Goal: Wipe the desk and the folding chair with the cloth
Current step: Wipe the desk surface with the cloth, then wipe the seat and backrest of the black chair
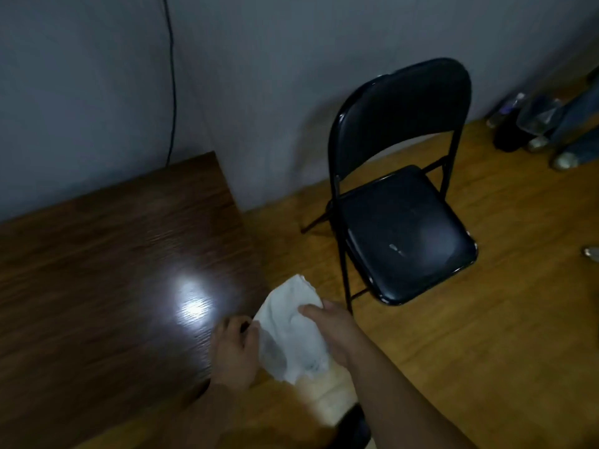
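While our two hands hold the cloth [291, 332] between them, the dark wood-grain bench [107, 264] spreads out left of our fingers, smooth and glossy, with a bright white glare on its top just up and left of the left hand [235, 350]. A thin black cable [172, 79] runs down the grey wall [81, 76] far above that hand and ends behind the bench's back edge.

The left hand sits at the bench's right edge, its fingers [249, 328] curled and pinching the cloth's left border. The cloth is white, soft and crumpled, an uneven hanging shape with grey smudges near its lower end; it lies between the hands, off the bench edge and above the floor. The right hand [334, 332] grips the cloth's right side, thumb on top and the other fingers [312, 311] folded onto the fabric, closed on it.

Up and right of the right-hand fingers stands the folding chair [402, 189], opened out: thin black metal tubes, a rounded padded backrest and a rounded square seat of shiny black vinyl with pale scuffs. It stands on the warm yellow-brown wooden floor [486, 335], well apart from the cloth. Farthest right, by the wall, a clear plastic bottle [505, 108] and other blurred items lie on the floor.
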Demonstrator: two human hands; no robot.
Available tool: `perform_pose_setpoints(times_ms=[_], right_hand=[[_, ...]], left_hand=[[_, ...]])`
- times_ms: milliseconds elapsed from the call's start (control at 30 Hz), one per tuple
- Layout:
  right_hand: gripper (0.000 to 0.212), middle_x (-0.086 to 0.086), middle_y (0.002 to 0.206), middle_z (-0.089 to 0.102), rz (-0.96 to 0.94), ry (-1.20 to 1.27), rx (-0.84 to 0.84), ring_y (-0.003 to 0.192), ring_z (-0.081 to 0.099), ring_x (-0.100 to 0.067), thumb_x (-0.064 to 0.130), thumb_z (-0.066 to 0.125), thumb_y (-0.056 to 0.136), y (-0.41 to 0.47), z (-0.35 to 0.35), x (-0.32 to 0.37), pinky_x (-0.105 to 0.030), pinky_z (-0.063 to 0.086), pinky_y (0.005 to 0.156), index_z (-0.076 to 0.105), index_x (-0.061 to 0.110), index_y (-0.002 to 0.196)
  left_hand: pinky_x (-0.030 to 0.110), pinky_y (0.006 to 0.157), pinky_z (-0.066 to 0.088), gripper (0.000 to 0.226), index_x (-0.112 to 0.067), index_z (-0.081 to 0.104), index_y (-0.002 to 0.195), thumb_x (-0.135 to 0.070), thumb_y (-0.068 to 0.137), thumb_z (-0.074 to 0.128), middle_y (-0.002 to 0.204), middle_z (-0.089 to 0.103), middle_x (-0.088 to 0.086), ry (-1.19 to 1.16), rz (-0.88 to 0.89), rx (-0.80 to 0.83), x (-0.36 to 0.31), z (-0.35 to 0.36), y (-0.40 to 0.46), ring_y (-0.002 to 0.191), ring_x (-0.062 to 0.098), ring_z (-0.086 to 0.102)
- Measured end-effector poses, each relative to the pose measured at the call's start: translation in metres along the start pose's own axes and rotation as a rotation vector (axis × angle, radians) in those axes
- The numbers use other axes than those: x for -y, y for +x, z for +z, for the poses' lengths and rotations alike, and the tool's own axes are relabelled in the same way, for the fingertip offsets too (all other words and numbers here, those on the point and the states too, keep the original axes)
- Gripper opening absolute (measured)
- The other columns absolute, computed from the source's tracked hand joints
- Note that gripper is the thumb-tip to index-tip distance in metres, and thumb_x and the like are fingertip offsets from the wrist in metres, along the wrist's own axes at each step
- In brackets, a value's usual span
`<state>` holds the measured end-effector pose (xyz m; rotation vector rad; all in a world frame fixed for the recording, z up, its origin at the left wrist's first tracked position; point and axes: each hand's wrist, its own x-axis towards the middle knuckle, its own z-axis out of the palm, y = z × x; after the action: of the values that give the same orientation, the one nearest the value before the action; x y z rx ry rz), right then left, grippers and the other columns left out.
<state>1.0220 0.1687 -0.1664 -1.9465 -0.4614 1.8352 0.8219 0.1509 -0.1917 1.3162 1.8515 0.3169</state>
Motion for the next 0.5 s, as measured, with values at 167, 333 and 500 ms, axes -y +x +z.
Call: perform_pose_setpoints(times_ms=[167, 333, 500], right_hand=[[0.032, -0.004, 0.116, 0.078, -0.016, 0.228, 0.139, 0.110, 0.072, -0.028, 0.028, 0.071, 0.093, -0.020, -0.123, 0.001, -0.050, 0.057, 0.098, 0.070, 0.022, 0.124], [0.032, -0.007, 0.121, 0.076, -0.009, 0.326, 0.187, 0.114, 0.071, -0.029, 0.023, 0.067, 0.096, -0.027, -0.216, 0.012, -0.048, 0.058, 0.097, 0.067, 0.020, 0.128], [0.039, -0.015, 0.124, 0.074, 0.042, 0.379, 0.240, 0.112, 0.072, -0.032, 0.020, 0.071, 0.092, -0.013, -0.281, 0.025, -0.044, 0.061, 0.086, 0.067, 0.013, 0.131]], left_hand=[[0.034, 0.072, 0.049, 0.014, -0.043, 0.063, 0.085, -0.039, 0.098, 0.058, 0.101, 0.068, 0.000, -0.528, -0.254, 0.035, -0.076, 0.058, -0.034, 0.095, 0.022, 0.065], [0.049, 0.090, 0.057, 0.039, -0.031, 0.068, 0.116, -0.058, 0.089, 0.063, 0.115, 0.074, 0.001, -0.851, -0.402, 0.201, -0.135, 0.119, -0.048, 0.105, 0.028, 0.072], [0.032, 0.059, 0.061, 0.025, -0.021, 0.079, 0.099, -0.040, 0.084, 0.070, 0.101, 0.079, 0.004, -0.921, -0.393, 0.293, -0.195, 0.164, -0.040, 0.087, 0.022, 0.077]])
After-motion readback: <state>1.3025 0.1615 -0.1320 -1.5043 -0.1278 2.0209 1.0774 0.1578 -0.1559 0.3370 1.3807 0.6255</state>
